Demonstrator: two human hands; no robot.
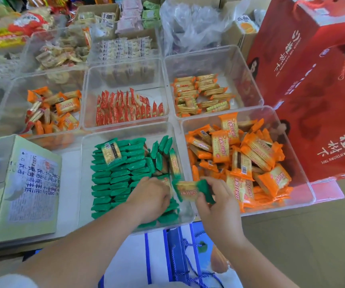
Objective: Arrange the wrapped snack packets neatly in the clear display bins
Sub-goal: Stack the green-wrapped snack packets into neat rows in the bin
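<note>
A tall red cardboard gift box [312,90] stands at the right, beside a grid of clear plastic display bins. The nearest right bin [304,163] holds a loose heap of orange-wrapped cracker packets [250,159]. The near middle bin [130,132] holds green-wrapped packets [113,179] standing in tight rows. The left hand [150,198] rests on those rows with its fingers bent down among them; whether it grips one cannot be told. The right hand [215,202] pinches one green-ended cracker packet [188,190] by its end, over that bin's right edge.
</note>
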